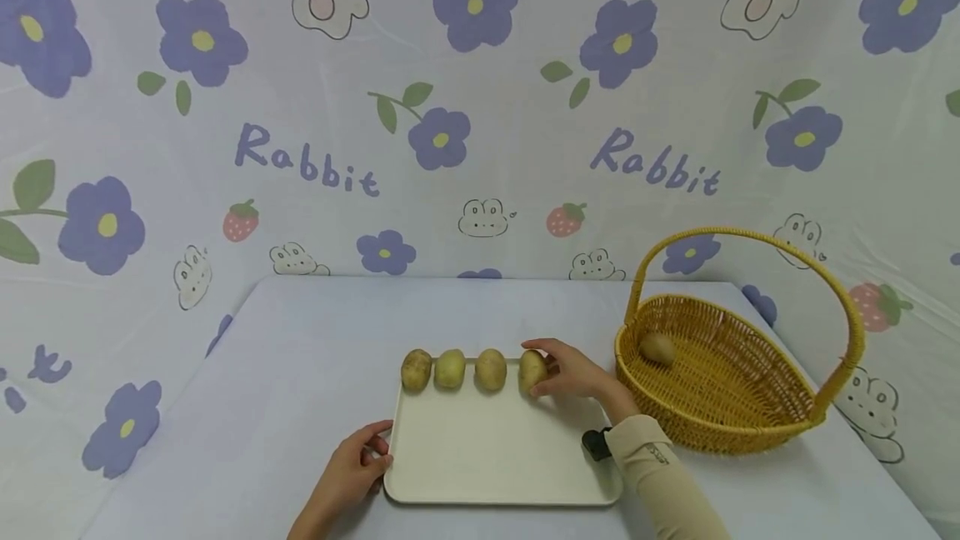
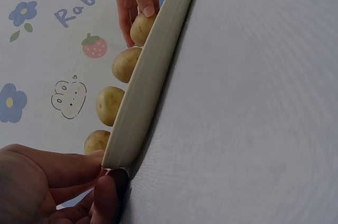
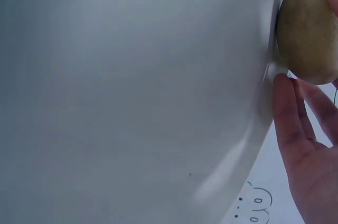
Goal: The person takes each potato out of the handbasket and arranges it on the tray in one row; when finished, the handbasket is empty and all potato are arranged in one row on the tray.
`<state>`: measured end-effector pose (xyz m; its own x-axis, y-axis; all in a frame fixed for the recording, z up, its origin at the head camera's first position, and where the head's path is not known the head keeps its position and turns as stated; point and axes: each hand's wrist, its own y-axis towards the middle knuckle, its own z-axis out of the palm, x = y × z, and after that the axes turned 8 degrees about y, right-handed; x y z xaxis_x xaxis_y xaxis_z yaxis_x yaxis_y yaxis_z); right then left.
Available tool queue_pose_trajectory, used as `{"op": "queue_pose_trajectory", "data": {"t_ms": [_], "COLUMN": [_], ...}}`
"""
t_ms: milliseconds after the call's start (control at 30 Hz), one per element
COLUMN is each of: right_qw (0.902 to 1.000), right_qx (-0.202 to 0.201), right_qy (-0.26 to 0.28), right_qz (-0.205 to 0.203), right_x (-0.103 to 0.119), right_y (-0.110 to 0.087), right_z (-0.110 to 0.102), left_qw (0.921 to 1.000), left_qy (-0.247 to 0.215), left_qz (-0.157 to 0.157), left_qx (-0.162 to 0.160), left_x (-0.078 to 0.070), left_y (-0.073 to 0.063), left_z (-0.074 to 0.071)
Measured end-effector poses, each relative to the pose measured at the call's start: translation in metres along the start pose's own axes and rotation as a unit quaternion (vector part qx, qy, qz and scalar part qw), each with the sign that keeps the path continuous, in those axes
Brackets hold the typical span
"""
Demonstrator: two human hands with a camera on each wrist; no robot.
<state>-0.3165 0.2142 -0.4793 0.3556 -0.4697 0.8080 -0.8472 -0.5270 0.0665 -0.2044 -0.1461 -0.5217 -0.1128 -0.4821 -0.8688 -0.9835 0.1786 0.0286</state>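
Note:
My right hand grips a potato at the far edge of a cream tray, thumb on the near side and fingers on the far side. Three more potatoes stand in a row to its left: one nearest, a greener one and a browner one. My left hand pinches the tray's left edge; the left wrist view shows the thumb at the rim with fingers below it. In the right wrist view the held potato lies close against the tray's rim.
A yellow wicker basket with a tall arched handle stands right of the tray, close to my right forearm. One potato lies inside at its left end. A printed cloth hangs behind the white table.

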Motion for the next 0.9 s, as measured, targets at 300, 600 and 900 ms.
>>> {"op": "queue_pose_trajectory", "data": {"t_ms": [300,600,900], "right_qw": [0.9999,0.9977,0.9885], "right_qx": [-0.004,-0.062,-0.15], "right_qy": [-0.01,0.023,0.019], "right_qz": [0.003,-0.014,0.001], "right_x": [0.003,0.037,0.038], "right_y": [-0.001,-0.025,-0.064], "right_z": [-0.001,-0.052,-0.136], "left_qw": [0.9999,1.0,0.9999], "left_qy": [0.011,-0.003,-0.004], "left_qz": [-0.01,-0.006,-0.011], "left_qx": [-0.007,-0.004,-0.001], "left_x": [-0.012,-0.016,-0.003], "left_y": [-0.003,-0.006,-0.002], "left_z": [0.002,0.001,-0.001]}}
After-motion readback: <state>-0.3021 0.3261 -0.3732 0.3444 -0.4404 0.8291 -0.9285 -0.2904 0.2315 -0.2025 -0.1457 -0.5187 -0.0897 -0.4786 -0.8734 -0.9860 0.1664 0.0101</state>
